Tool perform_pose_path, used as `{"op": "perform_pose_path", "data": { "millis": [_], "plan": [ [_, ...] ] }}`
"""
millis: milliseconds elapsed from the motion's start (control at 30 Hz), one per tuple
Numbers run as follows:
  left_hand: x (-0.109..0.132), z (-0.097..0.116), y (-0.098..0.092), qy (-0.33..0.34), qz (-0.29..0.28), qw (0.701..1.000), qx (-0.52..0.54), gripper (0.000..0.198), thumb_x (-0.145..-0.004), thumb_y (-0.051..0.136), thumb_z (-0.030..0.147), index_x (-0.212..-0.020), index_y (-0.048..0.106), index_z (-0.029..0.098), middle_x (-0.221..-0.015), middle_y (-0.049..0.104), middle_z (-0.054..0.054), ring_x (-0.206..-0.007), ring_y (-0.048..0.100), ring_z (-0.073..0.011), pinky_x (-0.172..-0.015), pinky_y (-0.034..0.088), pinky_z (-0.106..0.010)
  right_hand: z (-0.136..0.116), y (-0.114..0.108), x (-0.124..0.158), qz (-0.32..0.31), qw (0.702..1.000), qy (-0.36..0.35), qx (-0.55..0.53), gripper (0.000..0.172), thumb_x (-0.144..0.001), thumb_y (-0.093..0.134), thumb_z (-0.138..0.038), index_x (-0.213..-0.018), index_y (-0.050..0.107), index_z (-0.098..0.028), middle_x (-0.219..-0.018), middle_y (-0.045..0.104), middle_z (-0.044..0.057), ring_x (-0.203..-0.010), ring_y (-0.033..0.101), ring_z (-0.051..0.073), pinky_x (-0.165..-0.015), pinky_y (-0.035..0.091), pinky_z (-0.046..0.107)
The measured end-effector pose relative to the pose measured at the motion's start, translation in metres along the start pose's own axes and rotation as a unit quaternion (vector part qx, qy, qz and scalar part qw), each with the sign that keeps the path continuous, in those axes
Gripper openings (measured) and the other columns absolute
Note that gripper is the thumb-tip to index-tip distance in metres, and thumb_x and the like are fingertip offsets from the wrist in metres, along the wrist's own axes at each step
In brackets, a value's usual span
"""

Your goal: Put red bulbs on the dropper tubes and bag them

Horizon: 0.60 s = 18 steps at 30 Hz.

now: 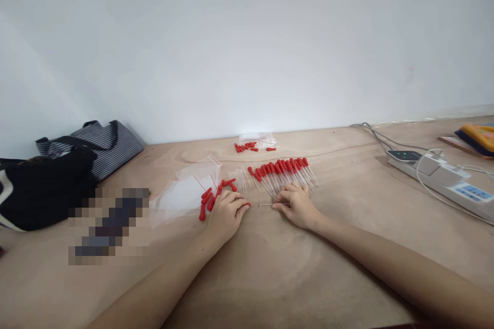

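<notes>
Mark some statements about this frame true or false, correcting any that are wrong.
1. The right hand holds a thin tube. True.
2. The left hand holds a blue cap. False: the left hand holds a red bulb, mostly hidden.
3. The held tube and bulb are joined. False: a gap shows between them.
4. Clear bags lie left of the row of red-topped tubes. True.
5. The power strip is right of the black bag. True.
</notes>
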<state>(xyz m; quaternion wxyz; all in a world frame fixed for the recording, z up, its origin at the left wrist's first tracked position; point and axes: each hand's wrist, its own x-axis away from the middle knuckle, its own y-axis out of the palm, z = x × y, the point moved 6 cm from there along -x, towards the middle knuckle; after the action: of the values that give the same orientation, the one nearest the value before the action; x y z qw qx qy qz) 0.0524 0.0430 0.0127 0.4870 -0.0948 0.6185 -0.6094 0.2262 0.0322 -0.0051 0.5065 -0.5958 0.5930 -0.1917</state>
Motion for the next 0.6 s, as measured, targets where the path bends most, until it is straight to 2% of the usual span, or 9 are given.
{"op": "perform_pose_path", "data": {
  "millis": [167, 300, 500, 600],
  "plan": [
    [0.0, 0.002, -0.005, -0.032, -0.008, 0.999, -0.008, 0.012, -0.082, 0.048, 0.023, -0.082, 0.059, 0.02, -0.082, 0.063, -0.002, -0.084, 0.053, -0.0203, -0.071, 0.037, -0.035, -0.01, -0.006, 0.0, 0.054, 0.998, -0.015, 0.026, 0.011, -0.082, 0.047, -0.022, -0.077, 0.056, -0.019, -0.081, 0.061, 0.002, -0.081, 0.049, 0.016, -0.079, 0.02, 0.035],
    [0.0, 0.001, -0.005, -0.042, 0.0, 0.999, 0.005, 0.013, -0.085, 0.042, 0.024, -0.084, 0.055, 0.019, -0.082, 0.061, -0.002, -0.082, 0.053, -0.0187, -0.072, 0.036, -0.034, -0.024, -0.007, -0.001, 0.069, 0.997, -0.035, 0.011, 0.015, -0.084, 0.044, -0.022, -0.078, 0.057, -0.02, -0.078, 0.064, 0.001, -0.082, 0.05, 0.015, -0.086, 0.014, 0.038],
    [0.002, -0.002, -0.004, -0.032, 0.013, 0.999, 0.021, 0.016, -0.086, 0.039, 0.026, -0.088, 0.052, 0.019, -0.084, 0.061, -0.002, -0.082, 0.053, -0.0175, -0.075, 0.033, -0.034, -0.037, -0.003, 0.001, 0.082, 0.993, -0.089, -0.011, 0.019, -0.085, 0.044, -0.024, -0.093, 0.061, -0.026, -0.073, 0.064, -0.002, -0.078, 0.049, 0.013, -0.086, 0.012, 0.037],
    [0.002, -0.002, -0.005, -0.031, 0.016, 0.999, 0.023, 0.017, -0.086, 0.039, 0.027, -0.087, 0.055, 0.02, -0.082, 0.062, -0.001, -0.079, 0.053, -0.0167, -0.076, 0.031, -0.034, -0.038, -0.001, 0.002, 0.079, 0.991, -0.102, -0.029, 0.02, -0.084, 0.045, -0.024, -0.093, 0.063, -0.027, -0.071, 0.063, -0.001, -0.076, 0.047, 0.013, -0.083, 0.014, 0.036]
  ]
}}
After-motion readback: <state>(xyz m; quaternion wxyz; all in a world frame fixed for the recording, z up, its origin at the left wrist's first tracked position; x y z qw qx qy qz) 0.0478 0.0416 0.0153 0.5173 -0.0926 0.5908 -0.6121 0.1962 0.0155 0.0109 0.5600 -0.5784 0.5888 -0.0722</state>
